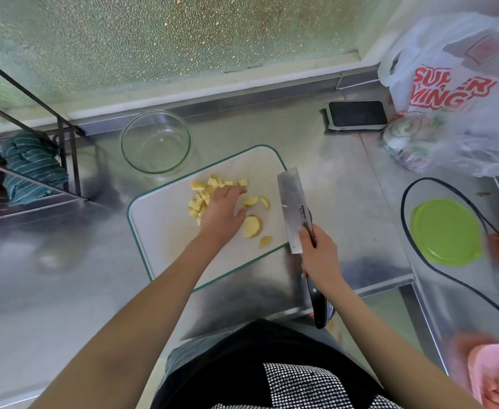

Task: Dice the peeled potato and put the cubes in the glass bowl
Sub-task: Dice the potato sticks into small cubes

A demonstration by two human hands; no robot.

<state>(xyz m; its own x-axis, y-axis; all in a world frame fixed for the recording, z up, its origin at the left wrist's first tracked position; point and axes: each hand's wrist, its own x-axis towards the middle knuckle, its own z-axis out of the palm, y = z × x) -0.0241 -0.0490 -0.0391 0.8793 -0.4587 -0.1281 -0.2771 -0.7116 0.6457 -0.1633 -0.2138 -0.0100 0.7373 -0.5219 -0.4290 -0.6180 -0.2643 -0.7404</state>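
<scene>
Potato cubes (202, 197) lie heaped on the cutting board (165, 228), with uncut slices (252, 226) beside them. The left hand (221, 214) rests on the heap, fingers (235, 191) loosely spread. The right hand (319, 255) grips the cleaver (292, 208) (blade over the board's right edge). The glass bowl (156, 142) stands behind on the table (345, 184).

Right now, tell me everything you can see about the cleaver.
The cleaver has a broad rectangular blade of grey, dull metal with a small dark mark near the handle, and a black handle running back toward the person. The right hand grips the handle where it meets the blade. The blade lies over the right edge of the white cutting board, pointing away, clear of the potato pieces.
</scene>
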